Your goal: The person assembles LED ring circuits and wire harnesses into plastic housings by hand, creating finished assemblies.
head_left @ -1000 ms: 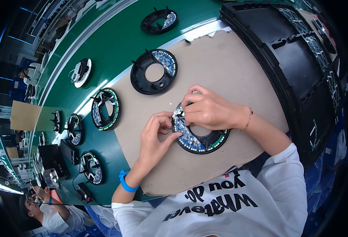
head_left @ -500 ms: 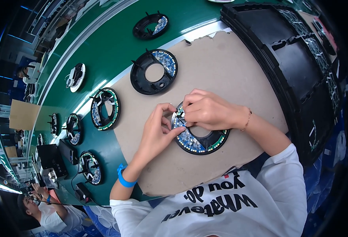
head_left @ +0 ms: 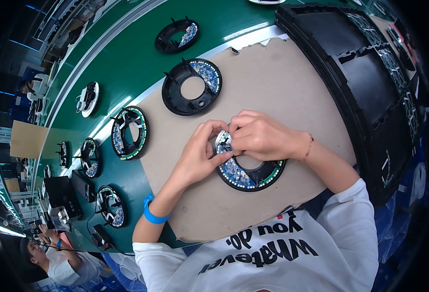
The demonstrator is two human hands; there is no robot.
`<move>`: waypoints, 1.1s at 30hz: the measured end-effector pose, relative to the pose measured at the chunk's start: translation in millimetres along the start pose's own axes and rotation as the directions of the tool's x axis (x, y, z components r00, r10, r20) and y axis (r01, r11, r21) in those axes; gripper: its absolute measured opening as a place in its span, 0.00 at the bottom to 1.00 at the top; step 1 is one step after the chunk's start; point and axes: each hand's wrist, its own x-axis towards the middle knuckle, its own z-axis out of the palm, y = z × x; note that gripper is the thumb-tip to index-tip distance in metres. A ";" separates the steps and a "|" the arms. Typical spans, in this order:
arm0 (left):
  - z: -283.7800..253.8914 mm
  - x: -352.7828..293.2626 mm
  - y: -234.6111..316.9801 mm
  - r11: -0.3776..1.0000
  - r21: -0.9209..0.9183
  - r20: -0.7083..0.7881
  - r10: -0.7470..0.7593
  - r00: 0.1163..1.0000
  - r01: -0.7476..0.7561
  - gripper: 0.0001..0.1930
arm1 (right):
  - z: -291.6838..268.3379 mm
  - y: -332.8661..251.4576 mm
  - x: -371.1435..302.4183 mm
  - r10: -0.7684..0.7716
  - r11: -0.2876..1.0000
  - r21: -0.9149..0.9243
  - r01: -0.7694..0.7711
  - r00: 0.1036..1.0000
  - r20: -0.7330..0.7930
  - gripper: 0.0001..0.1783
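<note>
On the brown cardboard sheet (head_left: pixel 292 87) in front of me lies a black ring-shaped housing (head_left: pixel 268 181). A blue circuit board covers its left part, and small LEDs line its rim. My left hand (head_left: pixel 197 155) is curled at the ring's upper left, thumb on the board side and index finger reaching the right fingertips. My right hand (head_left: pixel 260 136) bends over the upper part of the ring with fingers pinched together. Whatever sits between the right fingertips is hidden. A second black ring housing (head_left: pixel 178 100) with a blue board rests just beyond my hands.
A stack of black trays (head_left: pixel 370 82) fills the right side. Left of the cardboard lie LED rings (head_left: pixel 144 131) and a black box (head_left: pixel 61 197). On the green surface beyond are a white disc (head_left: pixel 94 100) and another ring (head_left: pixel 163 43). A co-worker (head_left: pixel 61 265) sits at lower left.
My left index finger has moved up and right to meet the right fingertips. The right hand stays nearly in place. The far ring and the white disc have shifted left.
</note>
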 end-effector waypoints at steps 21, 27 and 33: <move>-16.1 -24.5 -29.4 0.950 -0.309 -0.251 -0.034 0.967 -0.046 0.18 | -27.6 28.4 13.3 0.165 0.957 0.233 -0.172 0.985 0.047 0.07; -18.5 -30.5 -22.9 0.891 -0.429 -0.406 -0.042 0.913 -0.150 0.16 | -85.8 46.0 48.1 0.322 0.945 0.094 -0.313 0.941 -0.104 0.02; -14.8 -41.5 -28.7 0.918 -0.341 -0.375 0.067 0.924 -0.205 0.15 | -129.4 97.4 90.0 0.406 0.838 -0.107 -0.535 0.741 -0.535 0.05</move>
